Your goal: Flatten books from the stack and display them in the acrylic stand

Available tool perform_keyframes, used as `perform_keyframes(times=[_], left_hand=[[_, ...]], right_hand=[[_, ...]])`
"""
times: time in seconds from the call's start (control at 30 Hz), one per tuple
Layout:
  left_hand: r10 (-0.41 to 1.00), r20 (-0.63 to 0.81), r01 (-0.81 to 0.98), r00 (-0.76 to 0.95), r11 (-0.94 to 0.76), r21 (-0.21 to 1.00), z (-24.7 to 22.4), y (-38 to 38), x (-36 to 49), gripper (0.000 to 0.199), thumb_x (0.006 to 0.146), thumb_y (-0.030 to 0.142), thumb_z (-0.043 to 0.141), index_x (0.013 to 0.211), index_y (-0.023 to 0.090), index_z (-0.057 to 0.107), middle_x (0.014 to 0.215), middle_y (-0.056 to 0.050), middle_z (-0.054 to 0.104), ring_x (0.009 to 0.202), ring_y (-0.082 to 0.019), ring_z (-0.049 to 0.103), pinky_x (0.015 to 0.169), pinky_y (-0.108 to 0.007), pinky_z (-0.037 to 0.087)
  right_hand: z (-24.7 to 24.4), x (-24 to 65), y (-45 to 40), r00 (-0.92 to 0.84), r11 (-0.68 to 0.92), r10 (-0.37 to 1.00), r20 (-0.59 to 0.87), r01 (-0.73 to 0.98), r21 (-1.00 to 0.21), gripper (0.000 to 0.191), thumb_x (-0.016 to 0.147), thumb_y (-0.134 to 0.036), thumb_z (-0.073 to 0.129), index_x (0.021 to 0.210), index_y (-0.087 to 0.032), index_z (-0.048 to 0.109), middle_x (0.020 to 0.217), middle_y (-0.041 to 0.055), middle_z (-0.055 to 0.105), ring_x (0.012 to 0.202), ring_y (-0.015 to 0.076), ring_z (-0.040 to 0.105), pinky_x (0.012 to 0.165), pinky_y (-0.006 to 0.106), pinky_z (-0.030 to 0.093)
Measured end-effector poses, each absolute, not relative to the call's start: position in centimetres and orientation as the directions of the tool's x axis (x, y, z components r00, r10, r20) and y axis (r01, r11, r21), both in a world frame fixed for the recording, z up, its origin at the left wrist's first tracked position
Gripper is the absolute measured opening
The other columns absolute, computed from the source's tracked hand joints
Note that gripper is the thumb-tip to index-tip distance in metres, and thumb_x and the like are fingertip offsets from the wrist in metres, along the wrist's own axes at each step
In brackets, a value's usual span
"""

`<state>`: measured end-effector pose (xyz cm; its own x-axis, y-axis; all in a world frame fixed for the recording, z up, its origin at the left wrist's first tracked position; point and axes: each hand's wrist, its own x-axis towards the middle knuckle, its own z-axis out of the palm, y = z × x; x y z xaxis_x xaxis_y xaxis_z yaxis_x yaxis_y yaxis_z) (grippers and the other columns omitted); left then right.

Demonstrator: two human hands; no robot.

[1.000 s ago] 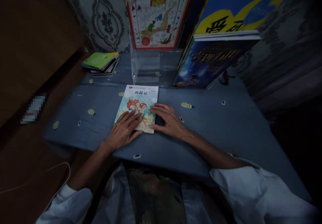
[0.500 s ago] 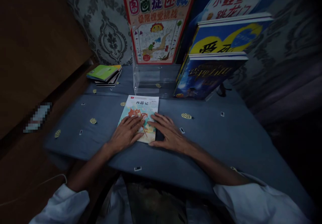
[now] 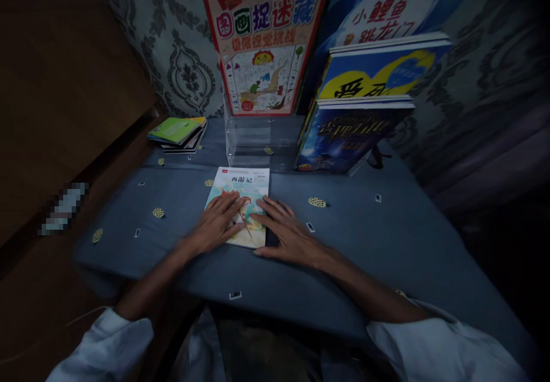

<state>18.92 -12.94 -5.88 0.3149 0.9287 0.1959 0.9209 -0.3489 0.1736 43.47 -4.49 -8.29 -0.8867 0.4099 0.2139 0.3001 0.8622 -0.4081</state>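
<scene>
A thin book (image 3: 253, 236) with a white, light-blue and yellow illustrated cover lies flat, front cover up, on the blue tablecloth. Resting on its left side is my left hand (image 3: 217, 221), palm down with fingers stretched out. My right hand (image 3: 286, 230) covers part of the book's right side, its fingers spread and its thumb near the lower right corner. Both hands are open and hold nothing; between them the drawn figure on the cover shows in part.
Behind the book stands a clear acrylic rack (image 3: 247, 141) bearing a tall red-edged picture book (image 3: 262, 44). Right of it stand a dark blue book (image 3: 344, 136) and a blue-and-yellow book (image 3: 378, 73). A small stack of booklets (image 3: 176, 133) lies at the back left.
The view has tilted slightly, so the rack and books sit a little lower in the picture. My hands stay on the book, with only slight shifts of the fingers.
</scene>
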Motion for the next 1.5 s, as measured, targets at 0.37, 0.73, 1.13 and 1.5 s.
perform_keyframes(times=[0.37,0.73,1.13,1.5], left_hand=[[0.972,0.172,0.975,0.16,-0.183,0.127,-6.9,-6.2,17.7,0.064,0.101,0.054,0.046,0.147,0.01,0.046,0.158,-0.02,0.043,0.149,-0.03,0.039,0.122,-0.048,0.033],[0.924,0.068,0.91,0.376,-0.382,0.162,-6.0,-2.4,21.3,0.053,0.105,0.038,0.032,0.154,0.02,0.039,0.163,-0.009,0.038,0.154,-0.021,0.028,0.126,-0.047,0.021],[0.944,0.127,0.928,0.305,-0.324,0.185,-6.2,-4.4,18.9,0.053,0.105,0.04,0.036,0.152,0.017,0.041,0.162,-0.011,0.04,0.153,-0.019,0.032,0.126,-0.043,0.024],[0.976,0.209,0.935,0.065,-0.133,0.33,-7.7,-7.3,13.5,0.056,0.102,0.036,0.034,0.15,0.009,0.045,0.159,-0.015,0.043,0.151,-0.025,0.035,0.125,-0.045,0.029]], right_hand=[[-8.1,43.4,-4.6,-0.886,0.86,0.404,0.226,0.284,-0.425,0.083,0.085,-0.071,0.066,0.149,-0.021,0.051,0.162,0.0181,0.035,0.153,0.038,0.023,0.121,0.065,0.022],[-7.7,43.5,-4.6,-0.887,0.847,0.413,0.206,0.29,-0.446,0.083,0.084,-0.067,0.07,0.15,-0.02,0.049,0.164,0.0194,0.031,0.153,0.0367,0.024,0.123,0.062,0.019],[-8.0,43.7,-4.6,-0.887,0.856,0.406,0.22,0.286,-0.43,0.079,0.085,-0.067,0.068,0.15,-0.026,0.05,0.162,0.0162,0.037,0.152,0.0367,0.026,0.12,0.065,0.024],[-8.0,43.8,-4.3,-0.895,0.839,0.406,0.185,0.284,-0.464,0.079,0.087,-0.07,0.064,0.15,-0.023,0.05,0.163,0.0169,0.033,0.154,0.0367,0.023,0.12,0.066,0.022]])
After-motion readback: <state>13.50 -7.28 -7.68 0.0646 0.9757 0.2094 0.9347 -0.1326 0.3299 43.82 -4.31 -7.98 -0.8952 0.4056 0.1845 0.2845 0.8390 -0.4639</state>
